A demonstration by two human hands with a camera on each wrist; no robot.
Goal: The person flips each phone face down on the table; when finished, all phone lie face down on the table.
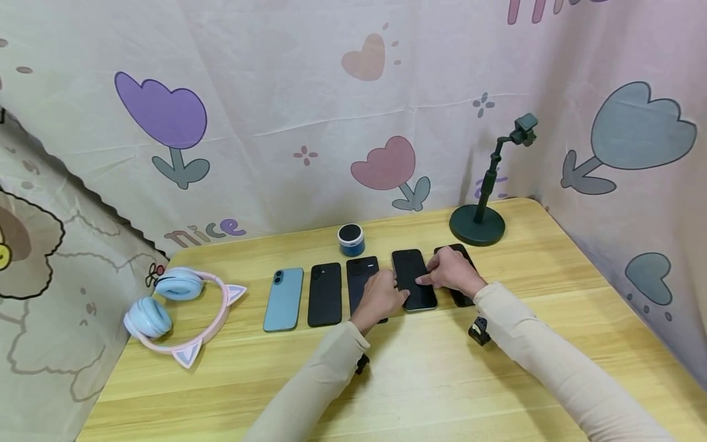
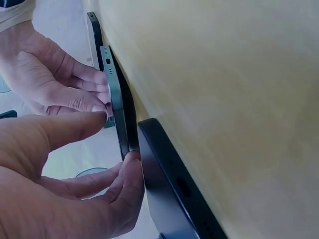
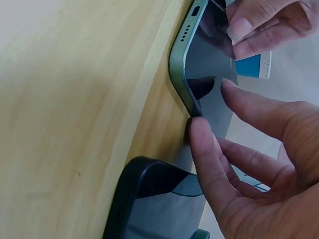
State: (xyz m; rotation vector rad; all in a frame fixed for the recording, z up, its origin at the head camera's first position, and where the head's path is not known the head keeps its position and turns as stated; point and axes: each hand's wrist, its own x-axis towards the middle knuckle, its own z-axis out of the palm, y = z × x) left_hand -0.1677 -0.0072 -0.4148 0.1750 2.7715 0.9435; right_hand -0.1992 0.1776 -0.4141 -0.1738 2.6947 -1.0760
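Several smartphones lie in a row on the table. Both hands are at a green-edged smartphone (image 1: 415,264) with a dark screen, second from the right. My left hand (image 1: 380,296) holds its left edge with the fingertips, thumb over the screen, and partly covers a dark smartphone (image 1: 361,270) beside it. My right hand (image 1: 452,271) has its fingers at the opposite edge and its thumb close over the glass; it overlaps the rightmost black smartphone (image 1: 459,297). In the right wrist view, the index fingertip (image 3: 200,130) touches the corner of the green-edged phone (image 3: 185,64).
Further left lie a black smartphone (image 1: 324,294) and a light blue one (image 1: 284,299). Cat-ear headphones (image 1: 218,322) rest at the table's left side. A small blue speaker (image 1: 351,240) stands behind the row, and a dark green stand (image 1: 478,224) at the back right.
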